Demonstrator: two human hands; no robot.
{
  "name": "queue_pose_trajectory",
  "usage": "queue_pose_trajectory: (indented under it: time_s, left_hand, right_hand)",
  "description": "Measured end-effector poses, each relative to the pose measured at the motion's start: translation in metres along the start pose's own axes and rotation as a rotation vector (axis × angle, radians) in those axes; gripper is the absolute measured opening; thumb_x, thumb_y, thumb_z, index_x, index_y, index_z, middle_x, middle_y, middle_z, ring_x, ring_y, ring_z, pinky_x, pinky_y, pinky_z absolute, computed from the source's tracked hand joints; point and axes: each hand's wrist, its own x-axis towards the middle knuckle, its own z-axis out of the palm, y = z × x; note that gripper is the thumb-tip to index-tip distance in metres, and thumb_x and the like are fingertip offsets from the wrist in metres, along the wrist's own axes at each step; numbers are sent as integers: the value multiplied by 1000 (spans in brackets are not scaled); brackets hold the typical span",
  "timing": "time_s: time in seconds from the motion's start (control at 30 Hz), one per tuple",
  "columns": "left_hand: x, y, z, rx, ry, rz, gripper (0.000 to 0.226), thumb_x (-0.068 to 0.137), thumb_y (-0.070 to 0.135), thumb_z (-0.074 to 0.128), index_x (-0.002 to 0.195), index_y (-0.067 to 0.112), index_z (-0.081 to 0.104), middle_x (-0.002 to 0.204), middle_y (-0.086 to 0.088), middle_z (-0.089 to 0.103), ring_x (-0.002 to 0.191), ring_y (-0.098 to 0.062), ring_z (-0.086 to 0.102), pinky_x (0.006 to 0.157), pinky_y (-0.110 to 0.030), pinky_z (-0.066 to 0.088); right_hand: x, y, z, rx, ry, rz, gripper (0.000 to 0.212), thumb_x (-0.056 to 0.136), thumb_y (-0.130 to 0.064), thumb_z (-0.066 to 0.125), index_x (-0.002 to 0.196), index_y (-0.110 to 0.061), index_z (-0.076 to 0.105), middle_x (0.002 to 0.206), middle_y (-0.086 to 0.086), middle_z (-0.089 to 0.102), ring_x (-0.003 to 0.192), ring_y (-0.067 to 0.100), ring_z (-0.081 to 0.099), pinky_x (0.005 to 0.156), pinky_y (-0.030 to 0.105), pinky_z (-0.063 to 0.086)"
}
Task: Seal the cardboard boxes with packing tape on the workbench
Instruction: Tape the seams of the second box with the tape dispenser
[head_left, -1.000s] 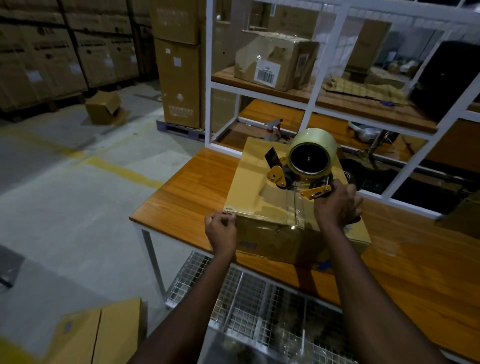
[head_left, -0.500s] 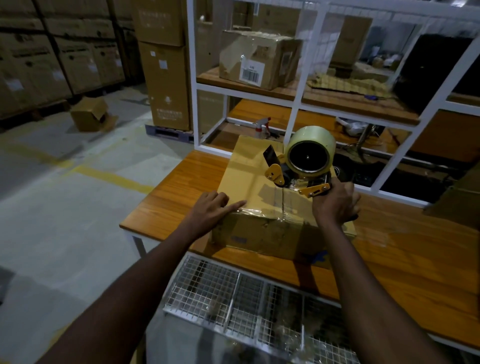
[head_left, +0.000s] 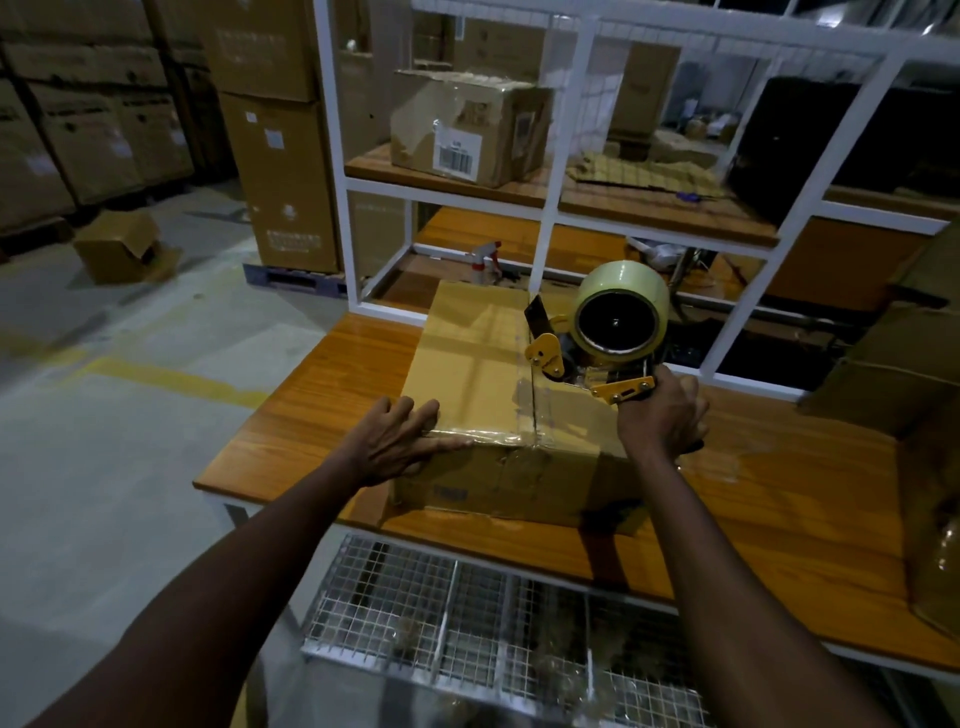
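Pressing down on the near-left top edge of the cardboard box (head_left: 467, 358), the L hand (head_left: 397, 444) lies w/ fingers (head_left: 422, 415) straight & slightly spread, while to its right the R hand (head_left: 662, 422) curls its fingers round the tape dispenser (head_left: 618, 332) handle, roll just beyond, box on tabletop (head_left: 306, 415), shelf rack (head_left: 549, 156) behind.

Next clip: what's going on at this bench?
A person is taping a cardboard box shut on the wooden workbench. The right hand grips a tape dispenser at the box top, by the centre seam, where clear tape crosses the near edge. The left hand lies flat on the box's near left edge, fingers straight.
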Motion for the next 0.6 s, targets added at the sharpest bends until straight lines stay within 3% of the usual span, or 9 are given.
queue_pose_trajectory:
  time_s: [0.23,0.4,0.5,0.53,0.6]
  left_hand:
    - [1,0,2,-47,43,29,89,88,58,59,154,47,0,127,-19,39,82,-30,47,58,-38,43]
    - [-1,0,1,44,70,43,90,86,60,60,154,46,3,132,-19,37,86,-31,45,65,-39,41]
    - [-1,7,0,47,59,100,97,82,64,60,156,40,1,154,-21,21,119,-40,43,90,-50,43]
    - [0,12,0,45,44,160,96,83,65,57,156,39,1,161,-21,9,136,-44,32,103,-57,36]
    - [9,26,-6,30,42,288,88,87,65,50,157,37,5,164,-16,-4,149,-41,8,115,-64,15]
  right_hand:
    - [6,4,-1,3,-10,28,9,92,-31,61,93,-23,65,116,9,54,114,37,45,93,49,34]
    - [4,5,-3,-16,-7,25,9,93,-29,59,94,-22,64,116,10,53,113,39,45,94,51,34]
    - [2,6,-4,-19,-5,21,10,93,-30,59,93,-22,64,115,11,53,113,39,46,94,51,35]
    - [1,6,-4,-18,-5,23,10,93,-31,59,93,-22,64,115,11,53,112,39,46,93,51,35]
    - [0,8,-5,-11,-3,27,11,93,-33,59,91,-23,64,114,10,53,112,39,45,92,51,35]
